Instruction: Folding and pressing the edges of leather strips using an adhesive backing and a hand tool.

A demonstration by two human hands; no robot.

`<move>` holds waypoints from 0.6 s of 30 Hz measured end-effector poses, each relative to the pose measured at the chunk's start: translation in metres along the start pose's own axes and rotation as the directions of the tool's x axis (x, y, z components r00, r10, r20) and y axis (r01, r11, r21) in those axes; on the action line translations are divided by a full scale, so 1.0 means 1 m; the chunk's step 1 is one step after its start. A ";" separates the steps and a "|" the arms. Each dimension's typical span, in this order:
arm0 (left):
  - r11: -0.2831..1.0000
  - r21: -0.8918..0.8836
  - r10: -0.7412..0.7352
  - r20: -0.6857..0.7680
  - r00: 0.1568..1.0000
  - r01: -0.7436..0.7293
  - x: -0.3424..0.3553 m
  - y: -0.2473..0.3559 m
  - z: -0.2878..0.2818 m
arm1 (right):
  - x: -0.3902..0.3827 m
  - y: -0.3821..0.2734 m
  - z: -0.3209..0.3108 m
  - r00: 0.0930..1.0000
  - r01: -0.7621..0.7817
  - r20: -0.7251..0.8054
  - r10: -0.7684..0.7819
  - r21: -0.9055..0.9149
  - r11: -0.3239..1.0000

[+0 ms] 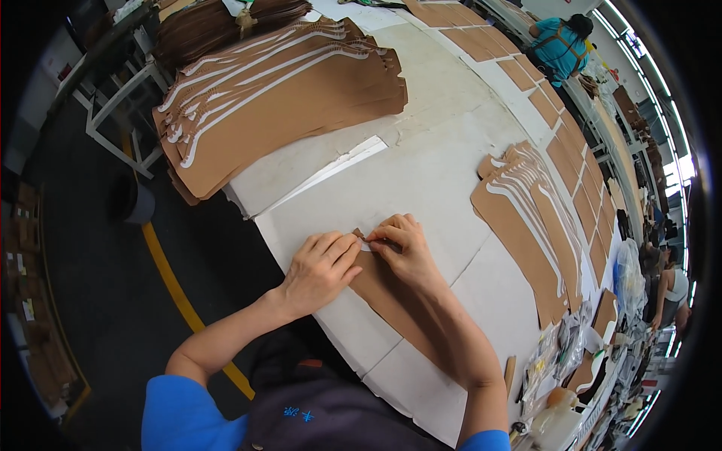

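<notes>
Hands (320, 272) (408, 254) (fingers (387, 231) bent) hold one brown piece (400, 307).

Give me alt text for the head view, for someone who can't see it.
A person's left hand and right hand meet at one end of a brown piece on a pale table, the right in a pinching grip. A large brown stack lies beyond, a smaller stack to the right.

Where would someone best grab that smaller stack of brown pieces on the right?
I'd pinch the smaller stack along its long, plain brown left edge, with the right hand coming from the left: that side faces white tabletop, while its lower end lies close to clear plastic bags.
</notes>
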State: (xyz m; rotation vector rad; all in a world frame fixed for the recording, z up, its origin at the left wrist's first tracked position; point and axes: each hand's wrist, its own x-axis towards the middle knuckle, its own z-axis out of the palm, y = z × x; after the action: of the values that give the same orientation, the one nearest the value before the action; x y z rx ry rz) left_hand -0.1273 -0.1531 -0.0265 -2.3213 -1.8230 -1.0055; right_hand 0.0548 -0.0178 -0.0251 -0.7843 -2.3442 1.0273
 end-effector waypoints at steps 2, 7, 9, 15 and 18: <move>1.000 0.008 0.004 0.007 1.000 -0.004 0.000 -0.001 0.000 | 0.000 -0.002 -0.002 1.000 0.015 0.007 -0.015 -0.014 1.000; 0.998 0.048 0.028 0.044 0.999 -0.030 0.003 -0.002 -0.001 | 0.001 -0.002 -0.005 0.999 0.014 0.034 -0.014 0.006 1.000; 0.997 0.060 0.039 0.055 0.998 -0.042 0.004 -0.004 -0.001 | 0.000 0.001 -0.008 0.999 0.025 0.040 -0.026 0.014 1.000; 0.998 0.039 0.054 0.047 0.997 -0.055 0.005 -0.011 0.001 | -0.002 0.015 -0.010 0.978 0.195 0.068 -0.195 0.014 0.981; 0.999 0.010 0.030 0.044 0.999 -0.030 0.005 -0.011 0.002 | -0.003 0.012 -0.015 0.956 0.277 0.127 -0.266 -0.075 0.958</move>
State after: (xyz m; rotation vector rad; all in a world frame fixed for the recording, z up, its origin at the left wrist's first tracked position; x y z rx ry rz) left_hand -0.1351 -0.1450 -0.0296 -2.3761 -1.7982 -0.9466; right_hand 0.0700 -0.0052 -0.0257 -0.4252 -2.5256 0.8720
